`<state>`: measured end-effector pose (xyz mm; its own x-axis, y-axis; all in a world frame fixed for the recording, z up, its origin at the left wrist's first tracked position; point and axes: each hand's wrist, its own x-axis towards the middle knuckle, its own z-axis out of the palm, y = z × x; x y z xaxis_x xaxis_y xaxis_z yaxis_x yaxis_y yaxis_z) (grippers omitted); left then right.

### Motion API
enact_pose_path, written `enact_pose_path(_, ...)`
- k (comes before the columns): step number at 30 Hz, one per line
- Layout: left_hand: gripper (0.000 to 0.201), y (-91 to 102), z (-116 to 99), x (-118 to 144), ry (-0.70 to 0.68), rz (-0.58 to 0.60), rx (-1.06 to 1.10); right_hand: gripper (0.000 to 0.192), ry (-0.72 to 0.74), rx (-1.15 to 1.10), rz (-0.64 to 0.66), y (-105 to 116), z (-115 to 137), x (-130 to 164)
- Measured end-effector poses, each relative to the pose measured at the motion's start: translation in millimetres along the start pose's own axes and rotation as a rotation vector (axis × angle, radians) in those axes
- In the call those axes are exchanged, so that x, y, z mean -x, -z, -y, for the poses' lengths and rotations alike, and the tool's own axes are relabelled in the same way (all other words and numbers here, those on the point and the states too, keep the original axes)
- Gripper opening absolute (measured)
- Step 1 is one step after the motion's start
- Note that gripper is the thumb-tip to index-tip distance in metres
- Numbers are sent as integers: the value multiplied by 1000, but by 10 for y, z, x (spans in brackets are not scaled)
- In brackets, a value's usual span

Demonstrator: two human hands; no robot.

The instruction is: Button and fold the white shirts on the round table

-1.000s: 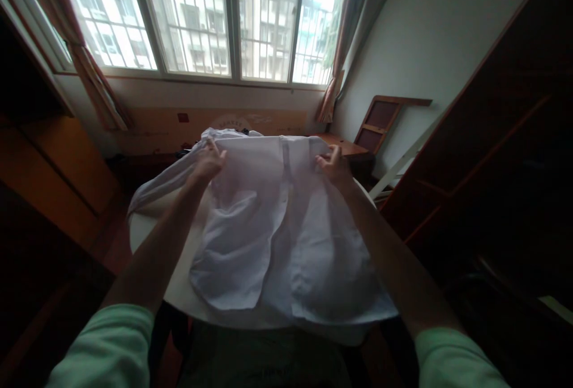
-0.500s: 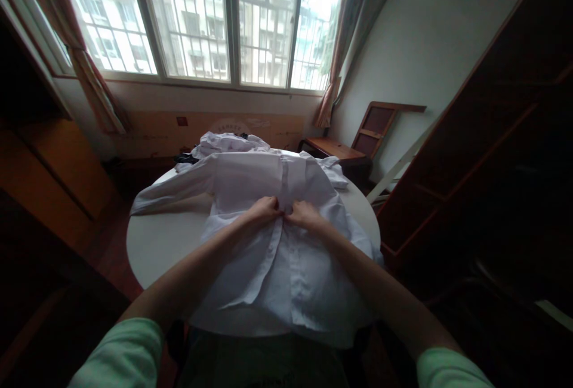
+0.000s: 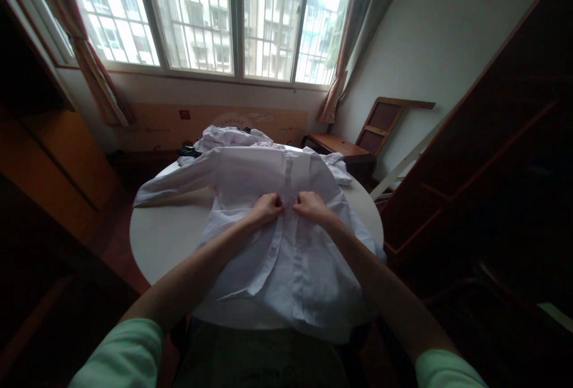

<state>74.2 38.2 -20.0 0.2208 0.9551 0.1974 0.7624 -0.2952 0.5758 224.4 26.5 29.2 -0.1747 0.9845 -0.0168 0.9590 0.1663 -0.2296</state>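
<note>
A white button-up shirt (image 3: pixel 250 179) lies spread front-up on a round white table (image 3: pixel 161 239), collar toward the window and one sleeve stretched to the left. My left hand (image 3: pixel 267 206) and my right hand (image 3: pixel 310 205) sit close together at the shirt's front opening, mid-chest. Each hand's fingers are curled on the fabric edge of its side of the placket.
More white clothing (image 3: pixel 230 135) is heaped at the table's far edge. A low wooden side table (image 3: pixel 336 145) and a leaning wooden frame (image 3: pixel 385 119) stand at the right wall. Dark wooden furniture (image 3: pixel 492 155) rises on the right, cabinets (image 3: pixel 58 161) on the left.
A second ago my hands held the shirt up by its shoulders. It now lies on the table, and both hands have come together at the middle of its front.
</note>
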Motion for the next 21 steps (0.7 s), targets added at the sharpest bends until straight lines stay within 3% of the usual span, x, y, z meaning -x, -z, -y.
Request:
enact_pose_path(6, 12, -13, 35, -34, 80, -129, 270, 3, 65, -305, -152, -117, -14, -124)
enact_pose_path(10, 8, -34, 78, -60, 12, -14, 465, 10, 22, -690, -91, -261, -87, -159)
enact_pose_path(13, 15, -33, 100, -70, -10, 52, 565, 11, -26, -899, -26, -194, -86, -169)
enact_pose_path(17, 14, 16, 91, -65, 11, 33, 660, 8, 18, -919, -33, -82, -5, -169)
enact_pose_path(21, 13, 52, 65, -49, 45, -1, 727, 6, 42, -833, -104, -208, 32, -146)
